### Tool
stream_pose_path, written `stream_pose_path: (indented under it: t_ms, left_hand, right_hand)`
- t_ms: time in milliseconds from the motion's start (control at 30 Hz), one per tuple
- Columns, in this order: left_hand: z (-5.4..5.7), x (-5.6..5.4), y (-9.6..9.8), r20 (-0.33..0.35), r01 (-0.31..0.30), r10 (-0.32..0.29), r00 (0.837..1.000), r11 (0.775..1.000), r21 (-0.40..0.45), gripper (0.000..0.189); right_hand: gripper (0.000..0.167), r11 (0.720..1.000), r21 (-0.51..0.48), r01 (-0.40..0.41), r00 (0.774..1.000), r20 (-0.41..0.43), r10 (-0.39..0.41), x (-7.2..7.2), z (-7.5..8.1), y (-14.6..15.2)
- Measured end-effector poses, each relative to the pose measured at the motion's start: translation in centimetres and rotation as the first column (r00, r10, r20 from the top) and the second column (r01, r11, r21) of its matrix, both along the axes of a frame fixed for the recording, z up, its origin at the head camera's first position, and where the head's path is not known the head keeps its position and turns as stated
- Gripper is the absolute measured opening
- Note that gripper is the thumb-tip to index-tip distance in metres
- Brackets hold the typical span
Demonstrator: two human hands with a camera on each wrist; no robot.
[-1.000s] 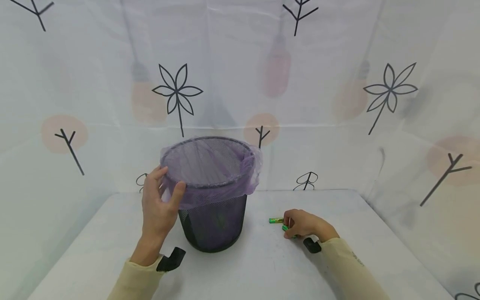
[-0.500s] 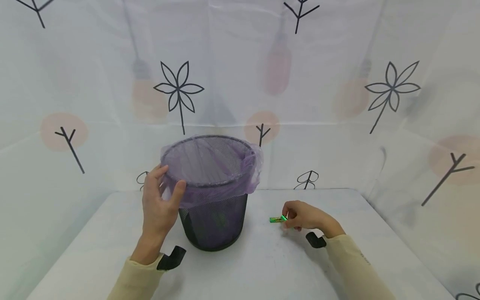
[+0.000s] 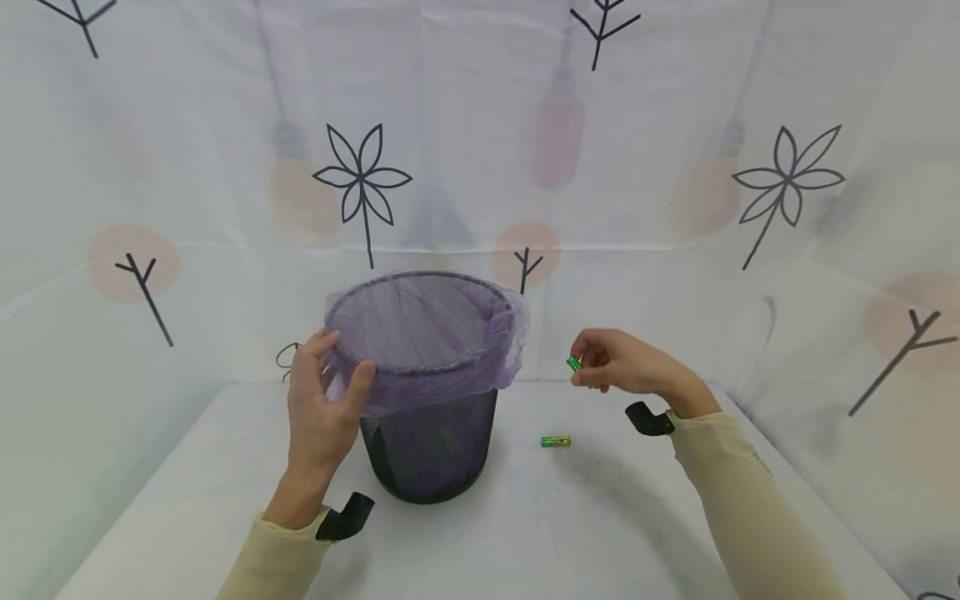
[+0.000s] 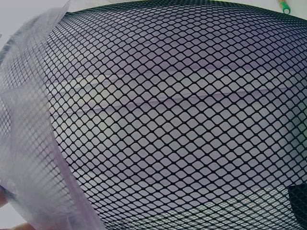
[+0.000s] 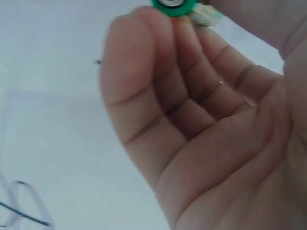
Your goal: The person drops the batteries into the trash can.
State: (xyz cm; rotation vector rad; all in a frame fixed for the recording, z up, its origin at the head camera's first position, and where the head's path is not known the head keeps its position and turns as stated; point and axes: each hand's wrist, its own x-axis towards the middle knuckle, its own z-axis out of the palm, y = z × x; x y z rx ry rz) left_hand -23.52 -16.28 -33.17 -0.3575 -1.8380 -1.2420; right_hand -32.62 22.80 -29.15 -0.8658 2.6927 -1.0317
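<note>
A black mesh wastebasket (image 3: 431,450) stands upright on the white table, lined with a thin purple plastic bag (image 3: 442,387) folded over its rim. My left hand (image 3: 318,408) holds the basket's near-left side at the rim, thumb on the front and fingertips on the bag's edge. Mesh and bag fill the left wrist view. To the right, raised above the table, my right hand (image 3: 626,362) pinches a green battery (image 3: 573,364) between thumb and fingers. Its round end (image 5: 173,4) shows at the top of the right wrist view. A second battery (image 3: 556,442) lies on the table.
White cloth walls (image 3: 645,283) printed with plants and pale orange circles rise behind and at both sides. The table surface (image 3: 525,533) extends in front of the wastebasket.
My right hand has picked one battery up off the table and lifted it. The other battery stays lying there. My left hand keeps its place on the wastebasket.
</note>
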Motion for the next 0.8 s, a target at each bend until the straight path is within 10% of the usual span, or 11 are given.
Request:
stream_pose_path:
  t_ms: [400, 800]
  left_hand:
    - [0.3, 0.0, 0.1, 0.016, -0.003, 0.002, 1.000, 1.000, 0.003, 0.053]
    - [0.3, -0.5, 0.0, 0.013, -0.001, 0.001, 1.000, 1.000, 0.006, 0.052]
  right_hand:
    - [0.029, 0.993, -0.022, -0.115, 0.973, -0.202, 0.108, 0.5, 9.6, -4.9]
    - [0.025, 0.984, 0.045, -0.174, 0.939, -0.292, 0.180, -0.3, 11.6, -11.8]
